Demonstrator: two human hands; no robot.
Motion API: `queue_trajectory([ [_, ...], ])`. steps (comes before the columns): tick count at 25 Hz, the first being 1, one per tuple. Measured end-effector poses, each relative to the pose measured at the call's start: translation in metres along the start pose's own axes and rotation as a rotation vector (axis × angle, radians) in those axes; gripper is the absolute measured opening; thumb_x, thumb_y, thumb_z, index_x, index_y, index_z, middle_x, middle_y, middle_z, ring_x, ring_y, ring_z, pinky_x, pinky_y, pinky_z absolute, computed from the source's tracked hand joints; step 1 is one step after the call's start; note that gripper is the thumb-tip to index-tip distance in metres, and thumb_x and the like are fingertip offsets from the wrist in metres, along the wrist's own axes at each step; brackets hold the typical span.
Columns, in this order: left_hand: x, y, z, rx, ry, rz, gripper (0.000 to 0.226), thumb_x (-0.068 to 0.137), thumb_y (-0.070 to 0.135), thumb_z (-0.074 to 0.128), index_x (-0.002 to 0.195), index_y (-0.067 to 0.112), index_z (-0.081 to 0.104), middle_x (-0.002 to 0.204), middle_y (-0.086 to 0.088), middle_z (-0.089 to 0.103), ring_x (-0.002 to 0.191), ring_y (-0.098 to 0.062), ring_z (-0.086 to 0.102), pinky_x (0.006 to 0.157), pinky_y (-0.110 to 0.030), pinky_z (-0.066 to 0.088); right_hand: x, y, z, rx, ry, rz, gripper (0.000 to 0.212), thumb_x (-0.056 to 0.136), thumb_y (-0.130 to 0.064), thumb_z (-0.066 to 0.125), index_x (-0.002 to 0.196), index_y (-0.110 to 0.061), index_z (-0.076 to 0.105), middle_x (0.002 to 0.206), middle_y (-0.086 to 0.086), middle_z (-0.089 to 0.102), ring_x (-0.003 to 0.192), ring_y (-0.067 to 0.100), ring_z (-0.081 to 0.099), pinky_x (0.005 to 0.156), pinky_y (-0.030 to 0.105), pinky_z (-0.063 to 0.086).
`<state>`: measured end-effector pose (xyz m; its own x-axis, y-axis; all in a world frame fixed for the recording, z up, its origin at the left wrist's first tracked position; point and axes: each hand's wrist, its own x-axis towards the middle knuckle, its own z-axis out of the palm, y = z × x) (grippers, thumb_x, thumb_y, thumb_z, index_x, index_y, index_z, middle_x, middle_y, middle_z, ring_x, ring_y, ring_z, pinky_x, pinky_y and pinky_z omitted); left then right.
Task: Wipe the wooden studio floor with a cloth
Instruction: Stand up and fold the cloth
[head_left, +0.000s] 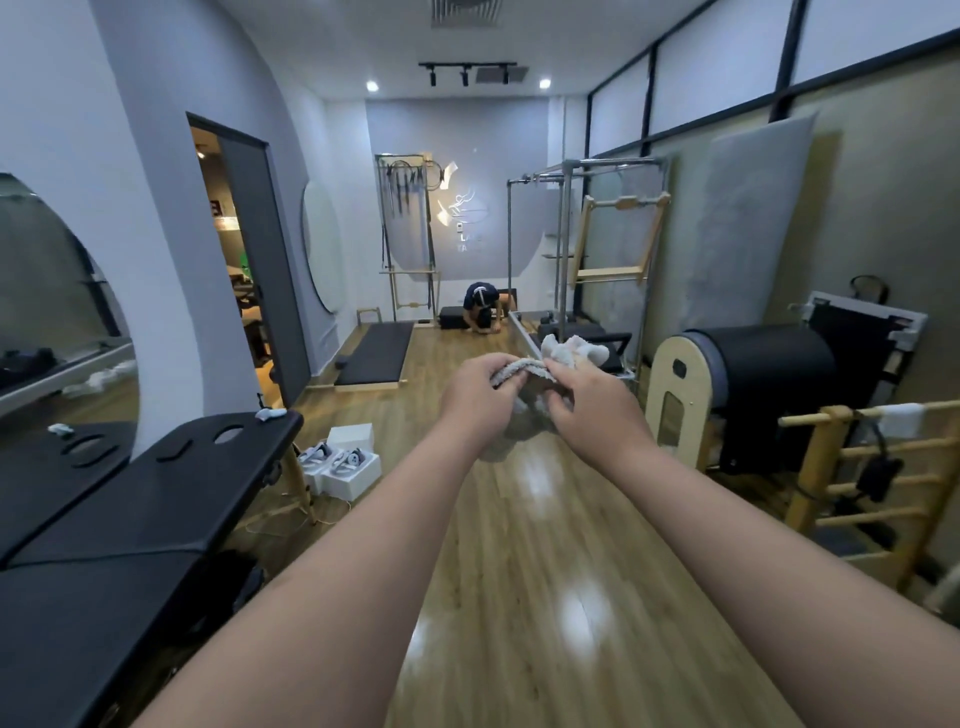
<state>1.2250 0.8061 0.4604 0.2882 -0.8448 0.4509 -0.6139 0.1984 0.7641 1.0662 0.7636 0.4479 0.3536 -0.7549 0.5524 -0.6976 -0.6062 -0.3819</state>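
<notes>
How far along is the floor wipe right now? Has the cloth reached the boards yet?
Not yet. Done: the cloth is picked up. In hand: the left hand and right hand both hold it bunched in the air, well above the wooden floor. Left: all the visible wiping, since the cloth is not touching the boards. The floor is glossy, but that does not show whether any part was wiped.

Pale, crumpled cloth (558, 358) bunched up in the air above the glossy wooden floor (524, 545)
</notes>
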Motion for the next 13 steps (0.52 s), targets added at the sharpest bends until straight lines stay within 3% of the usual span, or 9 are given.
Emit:
queue_trajectory([
  [3, -0.012, 0.011, -0.016, -0.018, -0.004, 0.008, 0.014, 0.1, 0.02, 0.065, 0.102, 0.026, 0.077, 0.095, 0.01, 0.075, 0.093, -0.015, 0.067, 0.082, -0.033, 0.053, -0.009, -0.017, -0.018, -0.052, -0.006, -0.011, 0.048, 0.1, -0.027, 0.055, 0.148, -0.028, 0.057, 0.16, 0.006, 0.046, 0.129, 0.036, 0.057, 0.096, 0.041, 0.049],
  [9, -0.038, 0.039, -0.033, -0.024, 0.043, 0.039, 0.016, 0.1, 0.019, 0.064, 0.098, 0.03, 0.076, 0.092, 0.013, 0.073, 0.086, -0.006, 0.064, 0.065, -0.018, 0.043, -0.03, -0.039, -0.051, -0.023, 0.02, -0.027, 0.046, 0.1, -0.026, 0.058, 0.146, -0.028, 0.059, 0.152, 0.003, 0.055, 0.125, 0.033, 0.059, 0.094, 0.039, 0.049],
  [13, -0.058, 0.06, -0.038, 0.013, 0.045, 0.059, 0.018, 0.101, 0.017, 0.064, 0.095, 0.031, 0.074, 0.086, 0.017, 0.069, 0.08, 0.003, 0.059, 0.057, -0.008, 0.04, -0.047, -0.045, -0.07, -0.035, 0.094, -0.048, 0.031, 0.099, -0.039, 0.061, 0.127, -0.031, 0.072, 0.122, 0.0, 0.073, 0.109, 0.028, 0.066, 0.075, 0.033, 0.047],
])
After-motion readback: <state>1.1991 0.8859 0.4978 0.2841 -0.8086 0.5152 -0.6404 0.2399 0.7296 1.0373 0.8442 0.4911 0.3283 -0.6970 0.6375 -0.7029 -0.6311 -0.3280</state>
